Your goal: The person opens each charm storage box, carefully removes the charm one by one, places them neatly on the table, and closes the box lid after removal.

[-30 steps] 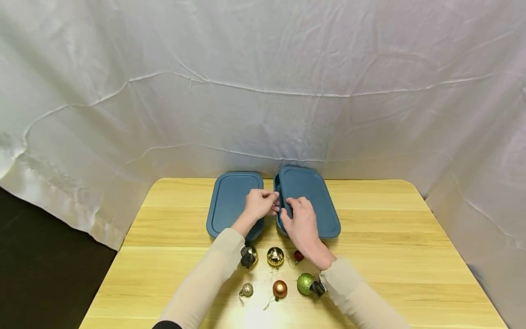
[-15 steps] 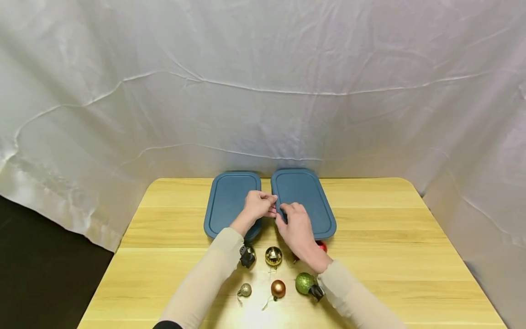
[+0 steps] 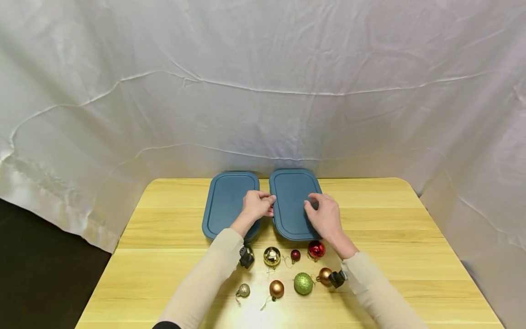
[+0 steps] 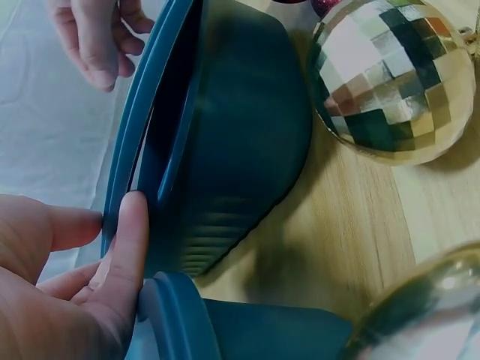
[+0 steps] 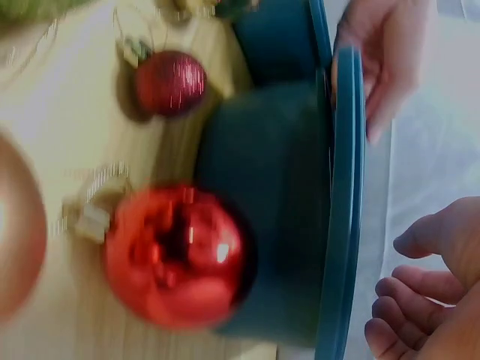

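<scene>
Two blue rectangular boxes with lids stand side by side at the table's far edge. My left hand pinches the left edge of the right box's lid, thumb on top and a finger underneath. In the left wrist view a gap shows between this lid and the box wall. My right hand hovers over the lid's right side, fingers loosely bent, holding nothing; the right wrist view shows it apart from the lid. The left box's lid lies flat beneath my left wrist.
Christmas baubles lie in front of the boxes: a gold mirrored one, small dark red, shiny red, glittery green, two copper ones, and small pale gold. Another gold one is partly hidden under my left wrist. A pale curtain hangs behind.
The right box's lid has shifted left and now covers the box opening seen before. My right hand has moved from its left edge to its right side. The left hand stays nearly in place.
</scene>
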Motion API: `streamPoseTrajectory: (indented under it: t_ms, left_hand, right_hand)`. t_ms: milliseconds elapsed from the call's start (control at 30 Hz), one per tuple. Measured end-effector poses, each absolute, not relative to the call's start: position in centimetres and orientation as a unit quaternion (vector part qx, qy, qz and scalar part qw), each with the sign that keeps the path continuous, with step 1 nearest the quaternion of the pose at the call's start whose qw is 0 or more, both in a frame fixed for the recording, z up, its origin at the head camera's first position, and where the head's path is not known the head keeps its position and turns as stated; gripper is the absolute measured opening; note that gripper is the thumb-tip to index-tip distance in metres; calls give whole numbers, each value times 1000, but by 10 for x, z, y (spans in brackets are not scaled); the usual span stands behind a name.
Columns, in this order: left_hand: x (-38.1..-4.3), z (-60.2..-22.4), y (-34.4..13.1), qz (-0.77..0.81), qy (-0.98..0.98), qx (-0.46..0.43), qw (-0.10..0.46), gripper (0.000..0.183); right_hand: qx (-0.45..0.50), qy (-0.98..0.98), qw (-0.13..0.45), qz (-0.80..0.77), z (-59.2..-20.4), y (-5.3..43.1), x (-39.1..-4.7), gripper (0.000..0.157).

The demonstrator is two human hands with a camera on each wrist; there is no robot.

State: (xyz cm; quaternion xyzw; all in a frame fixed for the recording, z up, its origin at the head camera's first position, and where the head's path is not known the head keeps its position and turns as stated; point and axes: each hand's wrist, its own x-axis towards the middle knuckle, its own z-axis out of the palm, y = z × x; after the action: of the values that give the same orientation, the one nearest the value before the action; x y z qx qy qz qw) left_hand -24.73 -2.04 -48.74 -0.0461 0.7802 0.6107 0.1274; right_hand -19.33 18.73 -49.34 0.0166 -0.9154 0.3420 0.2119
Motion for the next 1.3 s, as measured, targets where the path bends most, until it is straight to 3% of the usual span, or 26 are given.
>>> streamPoseTrajectory:
  t_ms: [367, 767, 1300]
  left_hand:
    - [-244, -489, -17, 519, 849, -25, 91, 46]
    - [-241, -486, -11, 450, 892, 11, 45, 45]
    - [-241, -486, -7, 362, 930, 63, -5, 36]
  right_hand:
    - [-33, -927, 177, 328, -502, 223, -202, 28]
    - [-58, -932, 128, 335, -508, 231, -202, 33]
    - [-53, -939, 120, 318, -507, 229, -205, 34]
